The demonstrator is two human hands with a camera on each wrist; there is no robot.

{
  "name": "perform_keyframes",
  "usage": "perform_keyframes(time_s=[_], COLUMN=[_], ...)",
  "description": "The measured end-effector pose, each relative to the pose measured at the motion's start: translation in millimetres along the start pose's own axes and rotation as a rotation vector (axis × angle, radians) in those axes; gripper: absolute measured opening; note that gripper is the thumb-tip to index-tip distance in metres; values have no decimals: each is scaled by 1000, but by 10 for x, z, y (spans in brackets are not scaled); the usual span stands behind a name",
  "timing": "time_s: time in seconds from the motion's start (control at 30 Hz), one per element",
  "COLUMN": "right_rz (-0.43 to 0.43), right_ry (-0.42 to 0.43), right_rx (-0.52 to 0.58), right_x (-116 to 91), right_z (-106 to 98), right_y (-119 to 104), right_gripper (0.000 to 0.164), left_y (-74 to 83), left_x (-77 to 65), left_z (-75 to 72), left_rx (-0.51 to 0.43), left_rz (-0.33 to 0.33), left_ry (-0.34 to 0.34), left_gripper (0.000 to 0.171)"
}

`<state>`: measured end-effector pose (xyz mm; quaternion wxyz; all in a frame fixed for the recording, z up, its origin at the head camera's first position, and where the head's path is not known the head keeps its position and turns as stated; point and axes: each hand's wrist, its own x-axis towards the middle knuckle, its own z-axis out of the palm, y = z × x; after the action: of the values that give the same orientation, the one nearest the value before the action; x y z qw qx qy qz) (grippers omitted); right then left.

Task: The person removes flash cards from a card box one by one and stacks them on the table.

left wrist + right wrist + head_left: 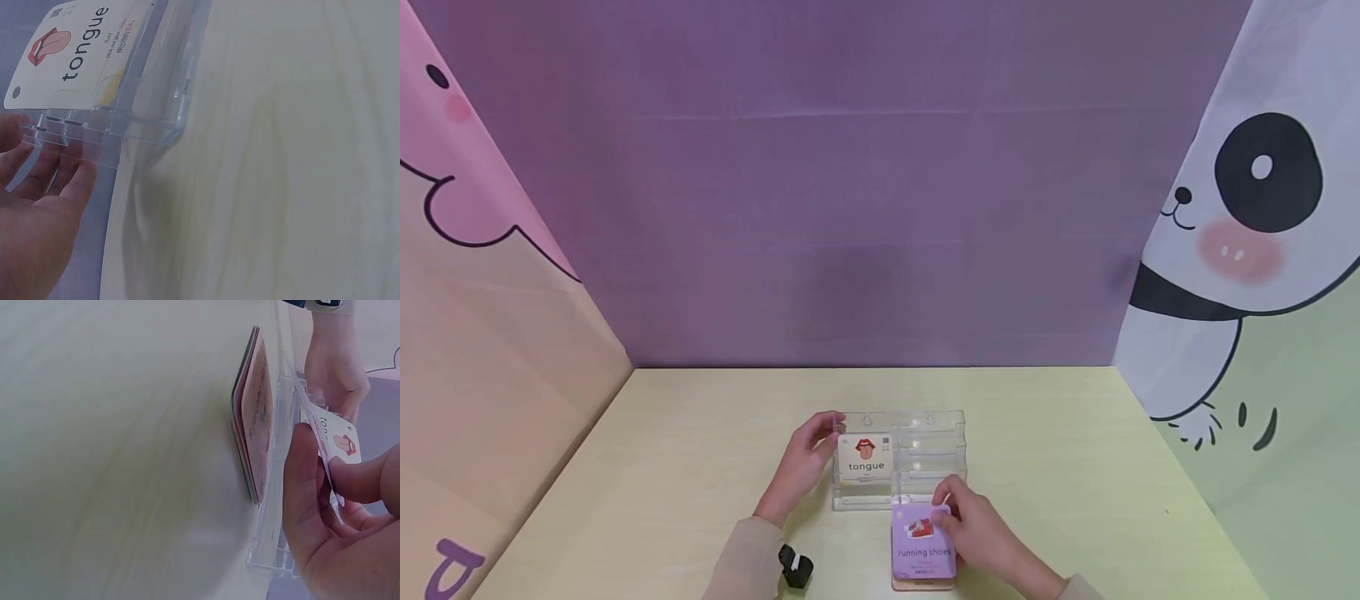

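A clear plastic tiered card holder (928, 446) stands on the table. My left hand (811, 457) grips its left end, thumb above and fingers behind, as the left wrist view shows. A white "tongue" card (865, 457) leans in the holder's left column. With my right hand (973, 521) I pinch a purple "running shoes" card (922, 542) between thumb and fingers, in front of the holder. Below that card lies a stack of cards (253, 419), pinkish on top, mostly hidden in the head view.
A small black object (796, 567) lies on the table (685, 467) near my left sleeve. A purple backdrop (865, 208) rises behind the table, with printed cloth walls at left and right.
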<state>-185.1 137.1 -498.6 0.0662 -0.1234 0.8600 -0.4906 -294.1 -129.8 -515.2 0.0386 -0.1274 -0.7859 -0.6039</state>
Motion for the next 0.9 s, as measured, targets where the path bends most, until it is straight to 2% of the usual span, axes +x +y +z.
perform_keyframes(time_s=[0.33, 0.6, 0.7, 0.9], right_rz=[18, -3, -18, -43], right_ry=[-25, -25, 0, 64], right_rx=[6, -1, -60, -249], right_x=[2, 5, 10, 22], right_z=[33, 89, 101, 115], right_y=[71, 105, 110, 62], right_gripper=[15, 16, 17, 20], left_y=[10, 9, 7, 5], left_x=[3, -10, -11, -2], left_z=[-10, -12, -9, -6], left_rx=[2, -18, -21, -20], left_rz=[-17, 5, 1, -9], left_ry=[0, -1, -2, 0], left_gripper=[31, 30, 30, 30])
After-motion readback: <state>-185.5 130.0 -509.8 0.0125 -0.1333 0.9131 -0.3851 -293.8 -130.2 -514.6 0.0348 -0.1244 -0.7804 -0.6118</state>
